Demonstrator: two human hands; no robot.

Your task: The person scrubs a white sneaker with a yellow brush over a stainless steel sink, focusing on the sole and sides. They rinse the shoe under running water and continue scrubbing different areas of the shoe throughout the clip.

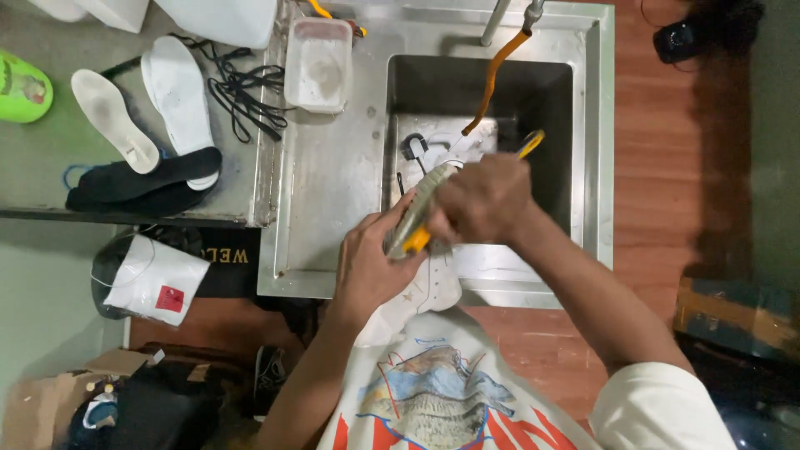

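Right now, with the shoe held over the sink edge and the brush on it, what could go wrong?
The white shoe is held only by the left hand over the sink edge, so a hard push from the brush in the right hand might knock it loose. Spray could reach the insoles and laces on the bench to the left. The orange hose hangs close to the brush and might snag.

Lower left, on floor: white bag (pixel 154 279) bearing a small red square label (pixel 170 298). Beside it, a dark doormat (pixel 227 260) with pale lettering. Bottom-left corner: brown cardboard box (pixel 42 404), open.
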